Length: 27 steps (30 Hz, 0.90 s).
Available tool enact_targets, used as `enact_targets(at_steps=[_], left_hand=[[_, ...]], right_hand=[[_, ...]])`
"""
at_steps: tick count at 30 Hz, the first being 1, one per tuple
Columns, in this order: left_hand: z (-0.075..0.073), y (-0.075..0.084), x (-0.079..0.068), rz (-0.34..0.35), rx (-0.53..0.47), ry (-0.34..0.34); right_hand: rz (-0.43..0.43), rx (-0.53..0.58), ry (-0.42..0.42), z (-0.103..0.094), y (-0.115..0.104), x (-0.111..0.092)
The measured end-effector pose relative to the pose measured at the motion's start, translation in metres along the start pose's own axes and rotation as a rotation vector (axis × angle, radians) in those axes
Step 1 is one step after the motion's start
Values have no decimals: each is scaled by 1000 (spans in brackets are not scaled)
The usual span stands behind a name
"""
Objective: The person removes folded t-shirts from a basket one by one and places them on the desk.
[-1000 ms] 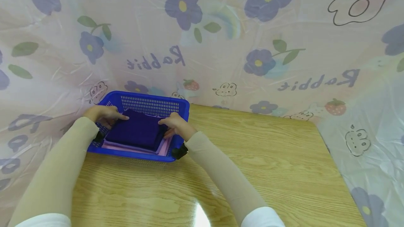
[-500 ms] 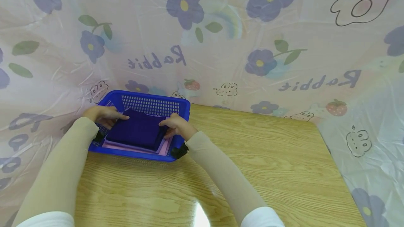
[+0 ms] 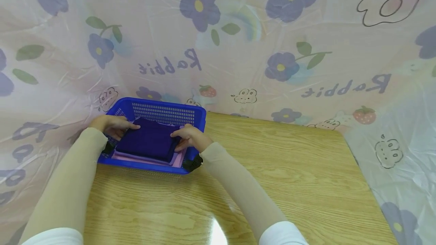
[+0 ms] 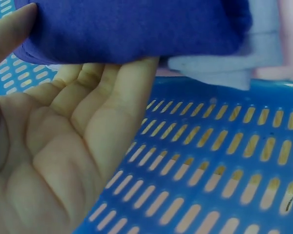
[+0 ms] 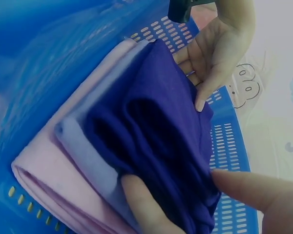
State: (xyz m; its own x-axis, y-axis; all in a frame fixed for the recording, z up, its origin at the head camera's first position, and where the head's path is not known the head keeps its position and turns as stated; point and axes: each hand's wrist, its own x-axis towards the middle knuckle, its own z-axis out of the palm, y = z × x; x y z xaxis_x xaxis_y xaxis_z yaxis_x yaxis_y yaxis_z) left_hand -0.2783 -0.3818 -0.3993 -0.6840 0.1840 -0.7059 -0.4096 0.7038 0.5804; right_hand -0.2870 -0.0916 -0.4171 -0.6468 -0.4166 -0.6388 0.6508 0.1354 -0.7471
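Note:
A folded dark blue cloth (image 3: 148, 139) lies on top of a stack in the blue plastic basket (image 3: 143, 167). My left hand (image 3: 114, 124) grips its left end, thumb on top and fingers tucked beneath, as the left wrist view shows. At the opposite end my right hand (image 3: 191, 137) holds the cloth between thumb and fingers; in the right wrist view two of its fingertips press at the layered folds. Under the dark cloth sit a folded pale lavender cloth (image 5: 90, 151) and, lowest, a folded pink cloth (image 5: 58, 165).
The basket has slotted walls and stands at the back left of a wood-grain table (image 3: 272, 184). A curtain (image 3: 231, 59) printed with flowers and rabbits hangs right behind it and along both sides. Black wrist straps (image 3: 193, 163) sit close to the basket's rim.
Both hands keep their hold on the dark blue cloth in nearly the same place. The head view has shifted very slightly.

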Motion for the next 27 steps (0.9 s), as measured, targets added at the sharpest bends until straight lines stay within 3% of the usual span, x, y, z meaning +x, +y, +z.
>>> enact_targets(at_steps=[11, 20, 27], left_hand=[[-2, -8, 3, 27, -52, -40], [-3, -11, 4, 47, -52, -62], [-3, -11, 0, 59, -62, -62]], right_hand=[[18, 57, -3, 1, 1, 5], [-49, 1, -46, 3, 1, 7], [-77, -6, 1, 6, -3, 5]])
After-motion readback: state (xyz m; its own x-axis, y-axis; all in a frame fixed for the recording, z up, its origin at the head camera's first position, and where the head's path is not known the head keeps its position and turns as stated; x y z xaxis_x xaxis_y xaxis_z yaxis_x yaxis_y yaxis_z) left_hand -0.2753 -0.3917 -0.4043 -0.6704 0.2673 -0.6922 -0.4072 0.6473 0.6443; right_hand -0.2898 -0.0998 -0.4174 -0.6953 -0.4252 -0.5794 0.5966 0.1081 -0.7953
